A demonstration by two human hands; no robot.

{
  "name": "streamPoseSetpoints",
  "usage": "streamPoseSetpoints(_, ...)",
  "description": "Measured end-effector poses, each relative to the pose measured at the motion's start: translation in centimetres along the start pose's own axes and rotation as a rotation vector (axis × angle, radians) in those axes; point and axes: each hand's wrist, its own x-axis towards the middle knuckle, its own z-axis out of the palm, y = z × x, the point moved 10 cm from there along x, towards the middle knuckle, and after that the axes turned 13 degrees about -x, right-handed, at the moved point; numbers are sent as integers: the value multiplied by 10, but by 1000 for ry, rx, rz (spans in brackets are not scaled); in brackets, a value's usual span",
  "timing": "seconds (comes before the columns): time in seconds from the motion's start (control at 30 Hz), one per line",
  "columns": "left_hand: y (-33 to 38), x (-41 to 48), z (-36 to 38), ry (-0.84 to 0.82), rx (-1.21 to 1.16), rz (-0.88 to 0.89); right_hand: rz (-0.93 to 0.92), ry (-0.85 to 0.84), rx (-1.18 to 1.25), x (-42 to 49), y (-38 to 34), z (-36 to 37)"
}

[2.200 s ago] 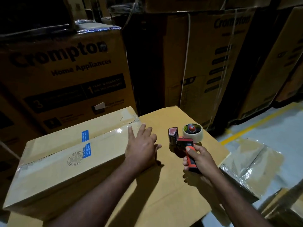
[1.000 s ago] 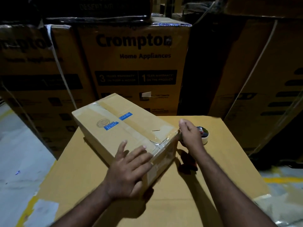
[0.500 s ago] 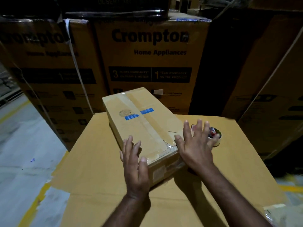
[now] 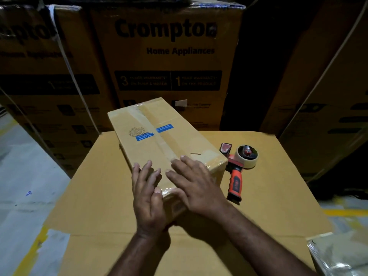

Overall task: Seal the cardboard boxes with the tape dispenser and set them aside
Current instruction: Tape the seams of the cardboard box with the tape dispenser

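A long brown cardboard box (image 4: 159, 136), with clear tape along its top seam and blue stickers, lies on a big flat carton (image 4: 258, 206) that serves as the work surface. My left hand (image 4: 148, 196) lies flat with straight fingers on the box's near left corner. My right hand (image 4: 197, 186) presses flat on the near end of the taped top. The tape dispenser (image 4: 238, 166), orange and black with a roll of clear tape, lies on the carton just right of the box, held by neither hand.
Tall stacked Crompton cartons (image 4: 167, 56) stand right behind the work surface. Grey floor with yellow lines (image 4: 23, 196) runs along the left. A plastic-wrapped package (image 4: 342, 255) sits at the lower right corner.
My right hand has let go of the tape dispenser and moved onto the box. The box has swung round so that it lies lengthwise away from me, with both hands flat on its near end.
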Motion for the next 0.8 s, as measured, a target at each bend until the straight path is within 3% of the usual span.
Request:
streamPoseSetpoints(0.1, 7, 2, 4, -22, -2, 23, 3, 29, 25, -17, 47, 11)
streamPoseSetpoints(0.3, 2, 5, 1, -154, 95, 30, 379, 58, 235, -47, 155, 16)
streamPoseSetpoints(0.43, 3, 3, -14, -280, 251, 99, 533, 230, 313, -70, 188, -9)
streamPoseSetpoints(0.53, 5, 0, -4, -395, 359, 144, 412, 382, 355, -57, 162, -37)
streamPoseSetpoints(0.6, 1, -2, 0, -407, 396, 129, 314, 321, 311, -38, 136, -39)
streamPoseSetpoints(0.7, -3, -2, -3, -327, 301, 60, 251, 231, 241, -23, 108, -31)
streamPoseSetpoints(0.8, -3, -9, -5, -147, 92, -55, 55, 208, 197, -16, 49, -30)
